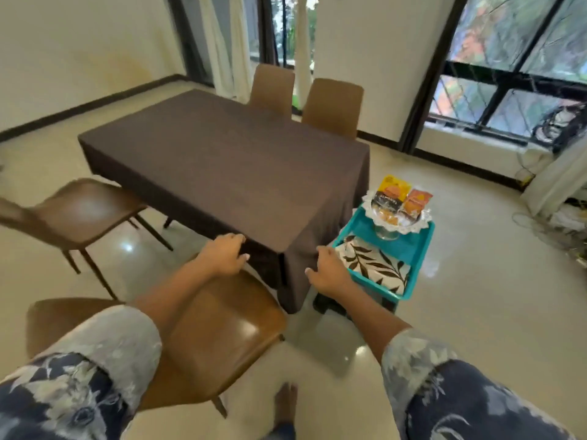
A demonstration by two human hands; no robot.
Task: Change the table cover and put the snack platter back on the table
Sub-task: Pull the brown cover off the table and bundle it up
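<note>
Cover [222, 173]: dark brown, spread flat over the top, hanging down every side in view, near right corner draped almost to the floor
Table [167, 222]: hidden under the cover but for a dark leg on the left
Left hand [224, 254]: at the near edge of the cover, knuckles up, fingers curled over the edge, thumb below, grasping the cloth
Right hand [327, 269]: at the near right corner of the cover, fingers curled on the hanging cloth, grasping it there
Platter [416, 224]: off the table, standing in the far end of the tray; lacy white rim, clear glass foot, snack packets in yellow, orange and black on top
Tray [413, 249]: teal, just right of the cover's near right corner, raised off the floor on something dark
Folded cloth [371, 266]: white with dark leaf print, flat in the near half of the tray, just right of the right hand
Near chair [222, 328]: brown, seat below both forearms, pulled back from the table
Left chair [79, 214]: brown, turned away at the left side
Far chairs [274, 87]: two, brown, backs upright behind the far edge
Sleeves [104, 350]: flower print, cuffs rolled above the forearms
Foot [286, 404]: bare, on the glossy pale floor [476, 296]
Windows [514, 74]: dark frames, far right, greenery outside
</note>
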